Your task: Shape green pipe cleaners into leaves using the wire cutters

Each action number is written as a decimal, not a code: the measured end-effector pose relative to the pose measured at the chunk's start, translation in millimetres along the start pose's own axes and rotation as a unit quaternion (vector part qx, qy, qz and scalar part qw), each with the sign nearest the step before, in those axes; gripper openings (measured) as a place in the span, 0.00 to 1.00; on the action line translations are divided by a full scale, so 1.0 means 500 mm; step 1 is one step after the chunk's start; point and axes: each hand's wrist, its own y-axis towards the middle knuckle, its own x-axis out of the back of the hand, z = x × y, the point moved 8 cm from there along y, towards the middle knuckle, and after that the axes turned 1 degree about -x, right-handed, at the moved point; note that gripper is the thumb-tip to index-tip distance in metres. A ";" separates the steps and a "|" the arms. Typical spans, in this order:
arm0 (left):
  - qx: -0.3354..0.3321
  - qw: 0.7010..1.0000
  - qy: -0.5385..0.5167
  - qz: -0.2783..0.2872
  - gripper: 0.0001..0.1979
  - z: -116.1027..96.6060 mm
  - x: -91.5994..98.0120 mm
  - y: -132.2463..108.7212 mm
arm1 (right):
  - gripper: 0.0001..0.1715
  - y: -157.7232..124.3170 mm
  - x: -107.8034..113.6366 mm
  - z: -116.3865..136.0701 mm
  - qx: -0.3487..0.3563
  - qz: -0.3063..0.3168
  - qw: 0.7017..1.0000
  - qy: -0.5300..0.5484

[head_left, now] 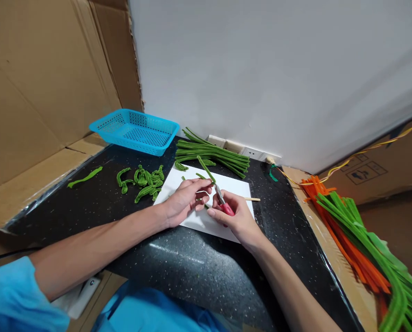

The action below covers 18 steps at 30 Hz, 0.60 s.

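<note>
My left hand (188, 198) is closed in a pinch on a green pipe cleaner (206, 168), which slants up and away over a white sheet (202, 226). Wrapped in my right hand (236, 212) are pliers (225, 206) with red handles; their metal jaws meet the pipe cleaner beside my left fingertips. Whether the jaws are fully closed is too small to tell. Short green pieces lie on the sheet, partly hidden by my left hand. Just behind the sheet rests a bundle of straight green pipe cleaners (212, 152).
Bent green pieces (146, 182) are heaped left of the sheet, with a single green strip (84, 177) farther left. A blue basket (134, 133) stands at the back left. Orange strips (351, 244) and bright green strips (368, 240) lie at right, near a yellow cable (344, 161).
</note>
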 end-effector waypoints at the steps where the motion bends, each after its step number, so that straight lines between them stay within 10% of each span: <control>1: 0.003 1.000 -0.004 0.002 0.14 0.000 -0.001 0.000 | 0.24 -0.001 0.002 0.007 0.013 -0.008 1.000 -0.018; 18: 0.077 0.996 -0.013 0.033 0.14 0.000 -0.017 -0.014 | 0.10 -0.030 0.012 0.046 0.163 -0.151 0.906 -0.362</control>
